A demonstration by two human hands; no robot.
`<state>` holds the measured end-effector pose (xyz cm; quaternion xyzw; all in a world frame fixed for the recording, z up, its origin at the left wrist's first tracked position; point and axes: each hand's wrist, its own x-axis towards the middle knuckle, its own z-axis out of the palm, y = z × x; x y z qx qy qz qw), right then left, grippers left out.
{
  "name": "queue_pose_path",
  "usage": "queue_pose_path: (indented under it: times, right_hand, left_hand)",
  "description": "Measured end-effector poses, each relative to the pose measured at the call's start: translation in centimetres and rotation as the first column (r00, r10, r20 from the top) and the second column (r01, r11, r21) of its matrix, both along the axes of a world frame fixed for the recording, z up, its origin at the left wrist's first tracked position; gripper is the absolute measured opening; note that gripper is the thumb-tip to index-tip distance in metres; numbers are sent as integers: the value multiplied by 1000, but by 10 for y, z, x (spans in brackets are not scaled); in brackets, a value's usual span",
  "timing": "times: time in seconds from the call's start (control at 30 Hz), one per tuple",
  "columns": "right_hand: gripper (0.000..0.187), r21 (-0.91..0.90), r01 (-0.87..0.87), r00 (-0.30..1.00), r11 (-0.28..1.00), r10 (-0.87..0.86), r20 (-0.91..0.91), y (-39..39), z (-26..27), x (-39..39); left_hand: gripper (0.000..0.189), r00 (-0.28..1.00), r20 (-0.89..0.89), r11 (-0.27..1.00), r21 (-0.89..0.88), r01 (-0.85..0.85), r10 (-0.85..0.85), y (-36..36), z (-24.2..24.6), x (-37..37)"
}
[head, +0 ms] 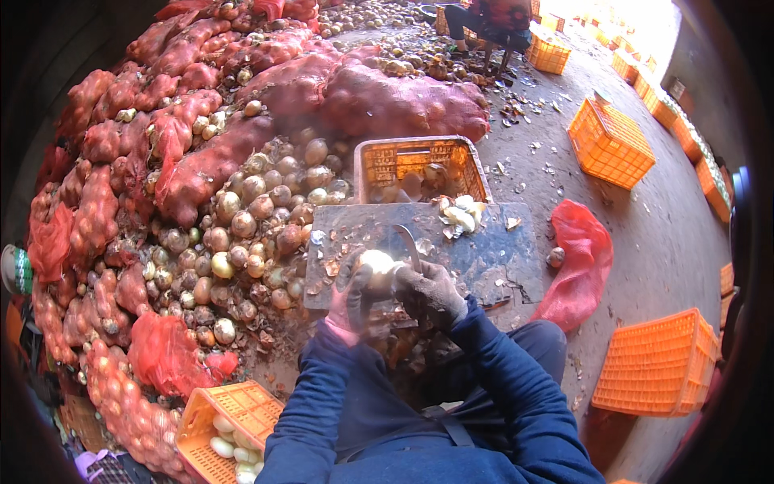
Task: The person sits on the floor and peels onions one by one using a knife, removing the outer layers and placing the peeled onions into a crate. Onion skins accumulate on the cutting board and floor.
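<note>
My left hand (351, 290), in a worn glove, is closed around a pale, peeled-looking onion (377, 266). A curved knife (409, 245) is gripped in my right hand (430, 291), also gloved, with its blade pointing up and away from me. The right fingers touch the onion's right side. Both hands are over the near edge of a dark, scuffed board (496, 242) strewn with bits of skin. A heap of pale onion peel (462, 215) lies at the board's far right. Behind it stands an orange crate (417, 144) with onion skins inside.
Unpeeled onions (260, 206) are piled left of the board, backed by red mesh sacks (399, 100). Peeled onions (222, 446) lie in a tilted crate (242, 405) at lower left. An empty red sack (580, 260) and orange crates (656, 363) are at right; a person (499, 21) sits beyond.
</note>
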<state>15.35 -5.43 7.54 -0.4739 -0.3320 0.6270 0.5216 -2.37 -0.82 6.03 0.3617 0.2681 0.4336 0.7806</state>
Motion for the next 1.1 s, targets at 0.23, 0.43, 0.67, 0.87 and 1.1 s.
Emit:
queue_pose_path:
  times: [0.23, 0.43, 0.67, 0.87, 1.1]
  right_hand:
    - [37, 167, 80, 881, 983, -148, 450, 25, -19, 39]
    - [38, 450, -195, 817, 872, -110, 567, 2, -34, 8]
    - [38, 264, -108, 946, 958, 17, 323, 0, -35, 0]
    - [42, 383, -317, 568, 868, -150, 809, 1, -25, 10]
    - [35, 554, -363, 751, 749, -116, 650, -5, -23, 16]
  left_hand:
    - [79, 975, 201, 990, -83, 112, -93, 0, 4, -5]
    - [83, 995, -37, 992, 84, -94, 97, -7, 18, 14]
    - [69, 992, 114, 997, 64, 50, -57, -5, 34, 6]
    - [78, 998, -23, 963, 267, -45, 53, -2, -4, 5]
    - [82, 1000, 28, 970, 242, -11, 4, -9, 9, 7]
